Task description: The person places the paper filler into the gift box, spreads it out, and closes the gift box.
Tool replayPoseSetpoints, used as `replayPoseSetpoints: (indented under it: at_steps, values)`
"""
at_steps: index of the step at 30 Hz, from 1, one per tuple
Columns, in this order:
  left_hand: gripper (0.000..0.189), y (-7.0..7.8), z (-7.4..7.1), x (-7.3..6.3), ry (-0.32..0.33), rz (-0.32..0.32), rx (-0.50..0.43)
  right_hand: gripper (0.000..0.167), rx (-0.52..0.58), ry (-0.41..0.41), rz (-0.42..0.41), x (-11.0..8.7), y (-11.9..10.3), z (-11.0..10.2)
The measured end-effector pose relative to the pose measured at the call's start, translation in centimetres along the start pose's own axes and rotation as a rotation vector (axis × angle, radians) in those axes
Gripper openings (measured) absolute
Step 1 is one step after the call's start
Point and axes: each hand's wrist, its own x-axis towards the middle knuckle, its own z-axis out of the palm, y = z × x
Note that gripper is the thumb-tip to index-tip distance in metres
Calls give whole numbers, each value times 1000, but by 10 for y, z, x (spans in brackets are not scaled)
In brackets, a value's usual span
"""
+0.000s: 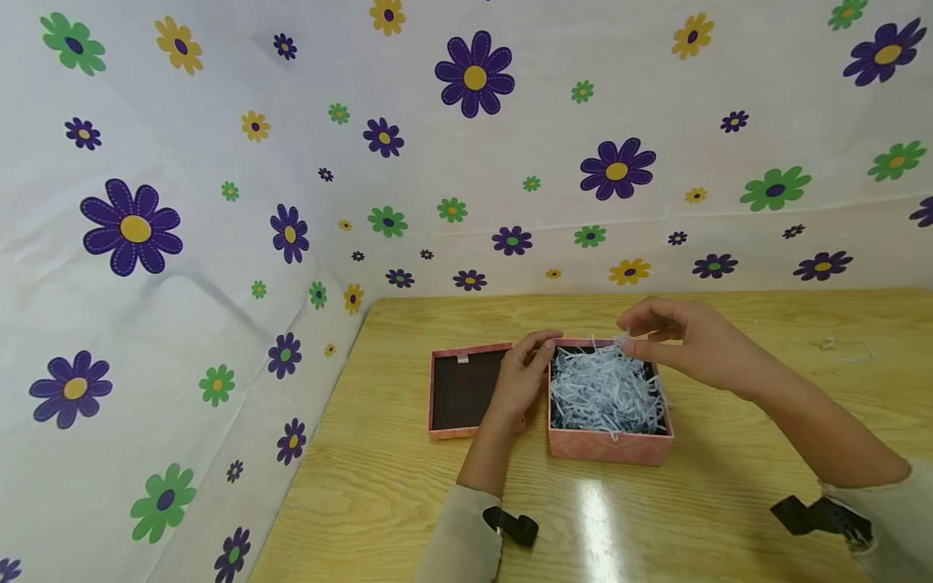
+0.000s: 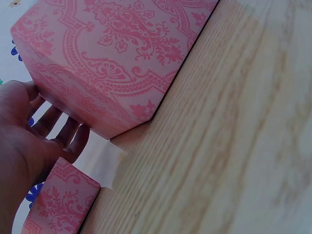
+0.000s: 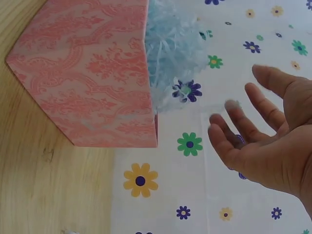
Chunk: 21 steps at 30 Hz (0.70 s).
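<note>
A pink patterned box (image 1: pixel 611 447) stands on the table, filled with pale blue shredded paper (image 1: pixel 608 393) that rises in a loose heap. My left hand (image 1: pixel 521 379) rests against the box's left side near the far corner. In the left wrist view its loosely bent fingers (image 2: pixel 73 139) touch the pink wall. Over the box's far right corner hovers my right hand (image 1: pixel 678 340), thumb and fingers apart. The right wrist view shows the right hand (image 3: pixel 268 141) beside the paper, gripping nothing. Left of the box lies its lid (image 1: pixel 466 437), dark inside facing up, partly hidden by my left hand.
The wooden table (image 1: pixel 350 486) meets a white flower-print cloth (image 1: pixel 539 121) at its back and left. Small pale scraps (image 1: pixel 828 344) lie at the table's far right. A black strap (image 1: pixel 513 525) hangs at the left sleeve, another strap (image 1: pixel 820 514) at the right.
</note>
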Motion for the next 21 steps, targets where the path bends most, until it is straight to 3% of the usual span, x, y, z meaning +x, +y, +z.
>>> replayPoseSetpoints:
  at_steps: [4,6,12,16,21]
  values:
    - [30,1,-1,0,-6,5,-4,26,69,41,-15,-3,1,-1]
    - [29,1,0,-1,-9,-6,-20,24,89,20,-28,-3,3,5]
    - [25,-1,-1,-1,0,5,-20,25,110,-174,-49,1,13,35]
    - [26,-1,-1,-1,2,9,-16,29,69,-237,-47,7,18,55]
    - [27,-1,-2,0,2,7,-16,28,-64,-251,-15,17,18,74]
